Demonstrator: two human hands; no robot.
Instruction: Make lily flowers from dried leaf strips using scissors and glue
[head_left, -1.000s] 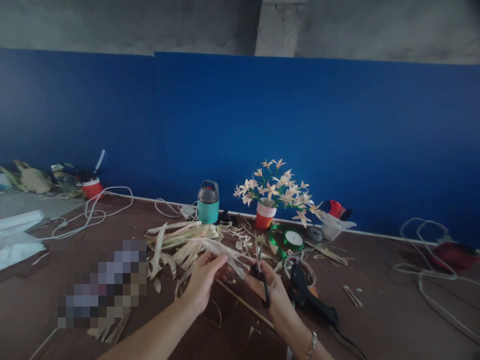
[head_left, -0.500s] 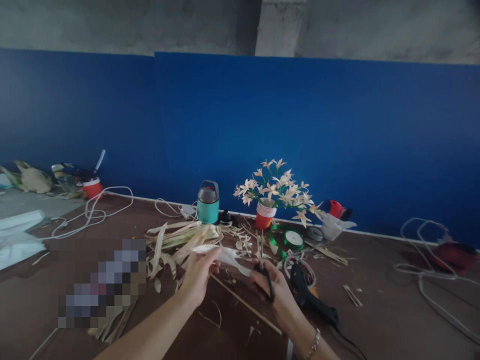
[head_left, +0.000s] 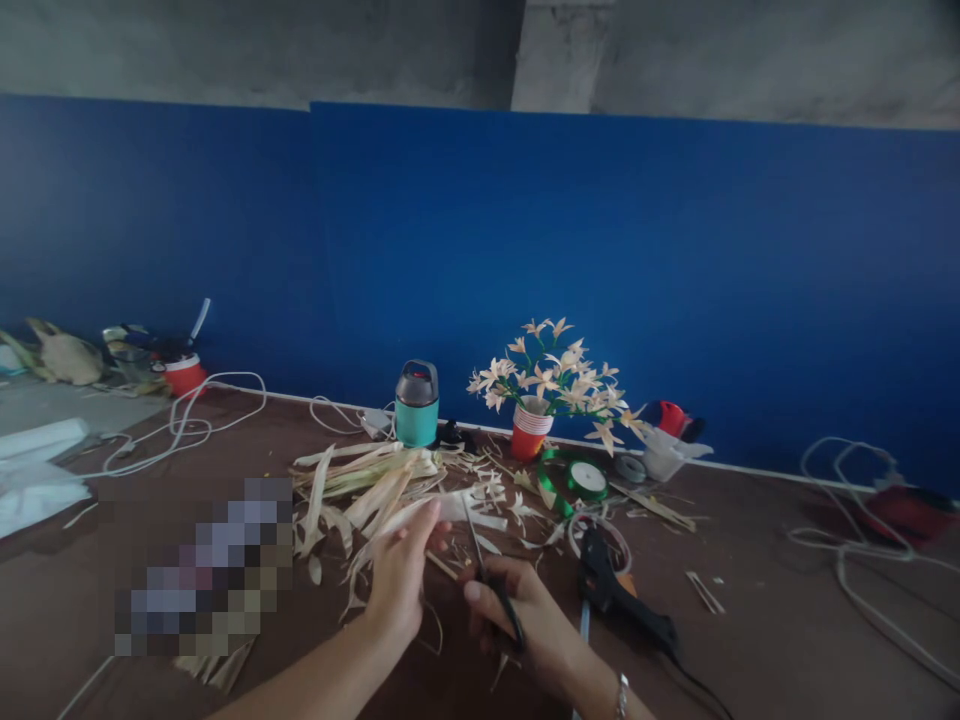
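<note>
My left hand (head_left: 399, 578) pinches a pale dried leaf strip (head_left: 459, 507) and holds it out flat above the brown table (head_left: 750, 640). My right hand (head_left: 517, 622) grips black-handled scissors (head_left: 491, 585), whose blades point up and touch the strip just right of my left fingers. A pile of dried leaf strips (head_left: 367, 480) lies just beyond my hands.
A black glue gun (head_left: 619, 596) lies right of my right hand. Behind are a teal jar (head_left: 416, 403), a red cup of pale leaf flowers (head_left: 551, 385), green ribbon (head_left: 581, 478), white cables (head_left: 180, 425) and a blue wall panel (head_left: 600, 250).
Both hands have moved left and nearer to me. The scissors shifted from the strip's right end to close beside my left fingers, and the strip now lies flatter.
</note>
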